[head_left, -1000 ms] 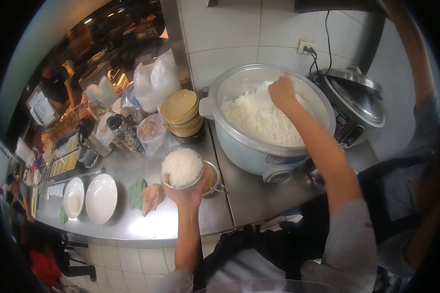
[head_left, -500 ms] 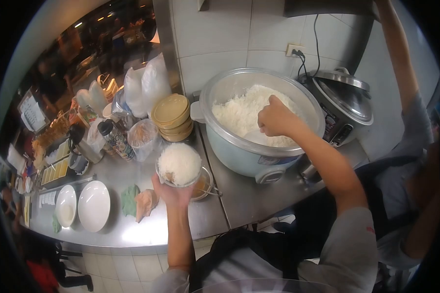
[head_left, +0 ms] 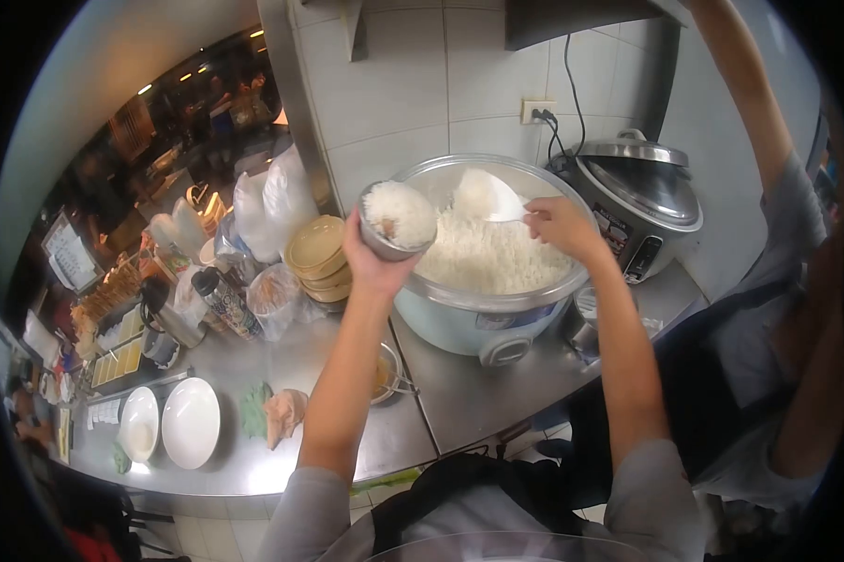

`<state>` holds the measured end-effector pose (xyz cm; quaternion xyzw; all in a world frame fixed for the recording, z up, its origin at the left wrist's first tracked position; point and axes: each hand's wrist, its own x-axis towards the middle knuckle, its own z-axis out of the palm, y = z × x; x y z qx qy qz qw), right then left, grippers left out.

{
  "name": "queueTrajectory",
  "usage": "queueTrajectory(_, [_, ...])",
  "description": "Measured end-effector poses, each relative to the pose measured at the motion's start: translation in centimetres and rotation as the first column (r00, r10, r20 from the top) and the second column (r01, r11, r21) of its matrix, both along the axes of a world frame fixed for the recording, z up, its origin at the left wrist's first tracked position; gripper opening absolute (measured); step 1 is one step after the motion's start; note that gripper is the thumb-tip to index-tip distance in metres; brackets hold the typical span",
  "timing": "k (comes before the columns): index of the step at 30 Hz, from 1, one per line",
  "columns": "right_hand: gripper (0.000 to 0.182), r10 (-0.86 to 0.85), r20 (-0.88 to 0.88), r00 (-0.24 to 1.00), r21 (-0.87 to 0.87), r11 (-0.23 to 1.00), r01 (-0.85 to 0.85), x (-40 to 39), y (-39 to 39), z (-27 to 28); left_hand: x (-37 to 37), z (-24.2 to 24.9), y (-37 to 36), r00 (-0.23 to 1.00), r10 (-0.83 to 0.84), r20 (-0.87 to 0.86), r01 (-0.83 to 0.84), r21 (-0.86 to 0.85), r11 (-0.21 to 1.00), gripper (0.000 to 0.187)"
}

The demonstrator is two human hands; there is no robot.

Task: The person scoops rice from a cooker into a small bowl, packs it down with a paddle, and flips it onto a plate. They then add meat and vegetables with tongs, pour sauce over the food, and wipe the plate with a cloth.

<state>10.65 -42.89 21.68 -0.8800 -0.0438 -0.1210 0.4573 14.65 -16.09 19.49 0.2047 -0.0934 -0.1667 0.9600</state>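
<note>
My left hand [head_left: 377, 265] holds a metal bowl [head_left: 391, 249] heaped with white rice [head_left: 401, 214], tilted beside the left rim of a large rice cooker [head_left: 459, 330]. A brown spot shows on the heap. Over the open cooker, my right hand [head_left: 561, 225] grips the handle of a white rice paddle [head_left: 506, 200], which carries a lump of rice at its left end. Loose rice [head_left: 497, 253] fills much of the cooker beneath it.
Stacked tan bowls [head_left: 317, 248], a patterned bottle [head_left: 225, 302] and bagged items stand left of the cooker. White plates [head_left: 191, 423] and cloths [head_left: 284, 412] lie nearer. Another cooker [head_left: 639, 201] stands right, beside a co-worker with a raised arm [head_left: 745, 84].
My left hand has raised the bowl up and right to the cooker's rim. The paddle has come up out of the rice with a lump on it. The view has shifted slightly.
</note>
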Motion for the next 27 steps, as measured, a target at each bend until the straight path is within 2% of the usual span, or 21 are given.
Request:
queueTrajectory(2, [0.029, -0.114, 0.052, 0.992, -0.057, 0.992, 0.116, -1.6, 3.8, 0.8, 0.4, 0.3, -2.2, 1.0, -0.028, 0.009, 0.028, -0.026, 0.999, 0.054])
queueTrajectory(4, [0.022, 0.019, 0.477, 0.879, -0.37, 0.911, 0.181, -1.8, 6.8, -1.2, 0.4, 0.6, -4.0, 0.999, -0.041, -0.003, 0.041, -0.011, 0.999, 0.051])
queueTrajectory(6, [0.041, -0.025, 0.351, 0.936, -0.458, 0.867, 0.195, -3.3, 9.8, -1.4, 0.3, 0.7, -5.6, 0.997, 0.068, -0.026, -0.066, 0.077, 0.995, 0.048])
queueTrajectory(8, [0.043, -0.018, 0.345, 0.938, -0.479, 0.856, 0.193, -4.6, 10.8, -1.3, 0.8, 0.1, -6.4, 0.995, 0.083, -0.047, -0.08, 0.076, 0.994, 0.044])
queueTrajectory(10, [0.045, -0.008, 0.336, 0.942, -0.502, 0.845, 0.187, -5.0, 11.1, -1.3, 1.2, -0.9, -6.9, 0.987, 0.137, 0.089, -0.148, 0.131, 0.98, 0.043])
queueTrajectory(12, [0.04, 0.012, 0.302, 0.953, -0.573, 0.801, 0.171, -5.2, 11.2, -1.4, 0.4, -0.7, -7.1, 0.988, 0.13, 0.078, -0.141, 0.166, 0.976, 0.046])
queueTrajectory(14, [0.037, 0.048, 0.325, 0.945, -0.564, 0.811, 0.153, -3.8, 9.0, -1.9, -0.1, -0.3, -7.2, 0.99, 0.125, 0.07, -0.137, 0.193, 0.972, 0.048])
queueTrajectory(16, [0.035, 0.084, 0.363, 0.928, -0.55, 0.824, 0.14, -3.3, 6.4, -0.3, -0.3, 0.1, -6.4, 0.99, 0.038, -0.135, -0.017, 0.154, 0.988, 0.052])
queueTrajectory(17, [0.027, 0.034, 0.407, 0.913, -0.465, 0.868, 0.175, -4.1, 5.2, 1.8, -0.2, 0.4, -6.0, 0.99, 0.044, -0.131, -0.024, 0.152, 0.988, 0.052])
queueTrajectory(18, [0.019, -0.017, 0.44, 0.898, -0.378, 0.903, 0.202, -4.5, 4.7, 3.0, -0.4, 0.6, -5.7, 0.996, -0.019, -0.088, 0.028, 0.1, 0.995, 0.054])
queueTrajectory(19, [0.019, -0.011, 0.437, 0.899, -0.38, 0.904, 0.196, -4.1, 4.8, 2.7, -0.6, 0.6, -5.6, 0.996, -0.082, -0.045, 0.084, 0.052, 0.995, 0.056])
queueTrajectory(21, [0.025, 0.071, 0.546, 0.835, -0.523, 0.807, 0.274, -3.2, 5.8, 1.7, -0.6, 0.8, -5.5, 0.997, -0.063, -0.054, 0.068, 0.099, 0.993, 0.055])
queueTrajectory(22, [0.025, 0.068, 0.545, 0.836, -0.52, 0.809, 0.273, -3.4, 6.9, 1.0, -0.6, 0.9, -5.5, 0.997, -0.047, -0.058, 0.055, 0.142, 0.988, 0.054])
queueTrajectory(24, [0.026, 0.037, 0.42, 0.907, -0.613, 0.748, 0.254, -4.5, 9.2, -0.4, -0.2, 0.5, -5.4, 0.994, -0.058, -0.091, 0.07, 0.129, 0.989, 0.055])
queueTrajectory(25, [0.024, 0.068, 0.5, 0.863, -0.538, 0.806, 0.248, -3.7, 8.4, -1.0, -0.1, 0.2, -5.4, 0.99, -0.071, -0.125, 0.085, 0.115, 0.99, 0.055])
queueTrajectory(26, [0.024, 0.062, 0.499, 0.864, -0.534, 0.808, 0.25, -3.6, 7.5, -0.6, -0.4, 0.0, -5.5, 0.989, -0.073, -0.126, 0.089, 0.12, 0.989, 0.055])
queueTrajectory(27, [0.024, 0.048, 0.506, 0.861, -0.379, 0.909, 0.172, -3.6, 6.5, 0.3, -0.7, 0.1, -5.7, 0.994, -0.04, -0.101, 0.048, 0.072, 0.996, 0.055])
